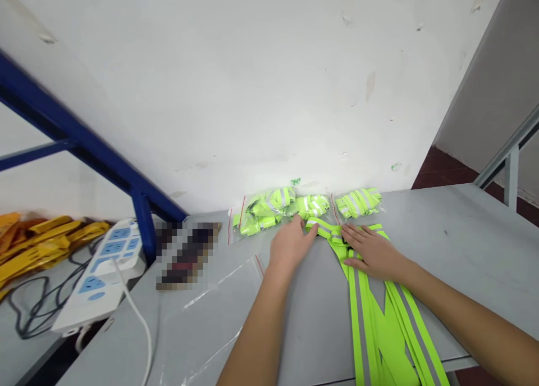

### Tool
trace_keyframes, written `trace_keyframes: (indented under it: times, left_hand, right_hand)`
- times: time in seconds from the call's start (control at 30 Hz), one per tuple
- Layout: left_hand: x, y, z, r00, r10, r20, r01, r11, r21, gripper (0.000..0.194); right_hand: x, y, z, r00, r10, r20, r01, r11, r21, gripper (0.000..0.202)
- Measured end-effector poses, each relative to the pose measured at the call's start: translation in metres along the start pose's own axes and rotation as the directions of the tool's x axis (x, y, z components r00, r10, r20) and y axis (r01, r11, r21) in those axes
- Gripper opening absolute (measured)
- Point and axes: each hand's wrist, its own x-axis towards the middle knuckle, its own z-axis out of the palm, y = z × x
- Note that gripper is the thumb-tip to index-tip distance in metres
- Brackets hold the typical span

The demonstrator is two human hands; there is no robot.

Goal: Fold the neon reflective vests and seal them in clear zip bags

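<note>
Hands on hi-vis: L hand [292, 243] & R hand [374, 254] meet a neon reflective strap [368, 324] just in front of a row of bagged straps [312, 206].

R hand lies flat atop the strap, fingers extended, gripping nothing, prob. to stop it sliding on the tabletop [446, 240]. L hand curls at the strap's left end, thumb touching; can't tell if it's pinched. The strap's long lengths run away from the row, likely so they lie straight. Clear bag [223, 302] lies flat, front-left of the row, prob. handy for L hand.
</note>
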Motion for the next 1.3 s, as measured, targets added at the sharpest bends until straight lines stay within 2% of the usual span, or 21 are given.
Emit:
trace_keyframes:
  times: [0.03,0.1,0.2,0.3,0.43,0.57,0.67,0.83,0.97,1.2,1.3]
  left_hand:
    - [0.001,-0.002,0.003,0.999,-0.025,0.033,0.025,1.000,-0.001,0.038]
    - [0.003,-0.005,0.012,0.999,-0.041,0.033,0.041,0.999,-0.013,0.041]
    - [0.006,-0.006,0.023,1.000,-0.006,-0.024,0.003,0.993,-0.116,0.028]
    - [0.007,-0.003,0.027,0.996,0.020,-0.082,-0.039,0.973,-0.229,0.024]
    - [0.006,0.005,0.029,0.988,-0.025,-0.155,-0.033,0.931,-0.362,0.012]
    - [0.007,0.005,0.037,0.986,-0.060,-0.156,-0.035,0.839,-0.543,0.036]
    - [0.009,0.004,0.041,0.991,-0.039,-0.129,-0.036,0.844,-0.535,0.027]
    - [0.008,0.007,0.041,0.987,-0.055,-0.152,-0.038,0.835,-0.549,0.023]
    - [0.005,0.012,0.040,0.979,-0.079,-0.189,-0.044,0.819,-0.572,0.020]
    - [0.002,0.016,0.042,0.964,-0.093,-0.248,-0.082,0.784,-0.615,0.021]
    - [0.002,0.016,0.044,0.961,-0.107,-0.254,-0.089,0.754,-0.651,0.022]
  right_hand:
    - [0.000,0.000,0.000,1.000,-0.003,-0.005,0.003,1.000,0.004,0.072]
    - [0.001,0.001,-0.001,1.000,-0.012,-0.010,0.012,1.000,0.012,0.070]
    - [0.002,0.000,-0.002,1.000,-0.024,-0.003,0.024,1.000,0.017,0.063]
    - [0.002,-0.001,-0.005,1.000,-0.014,0.022,0.013,1.000,0.021,0.060]
    - [0.002,-0.001,-0.005,1.000,-0.006,0.011,0.006,1.000,0.030,0.058]
    - [0.003,-0.001,-0.002,1.000,0.003,-0.023,-0.002,1.000,0.023,0.056]
    - [0.004,-0.004,0.001,0.998,0.041,-0.051,-0.042,0.999,-0.009,0.054]
    - [0.009,-0.016,0.002,0.963,0.214,-0.162,-0.226,0.973,-0.055,0.044]
    - [0.016,-0.019,0.001,0.950,0.215,-0.227,-0.231,0.972,-0.048,0.039]
    - [0.022,-0.014,0.002,0.940,0.264,-0.217,-0.297,0.945,-0.136,0.037]
    - [0.023,-0.012,0.004,0.945,0.230,-0.234,-0.278,0.940,-0.199,0.036]
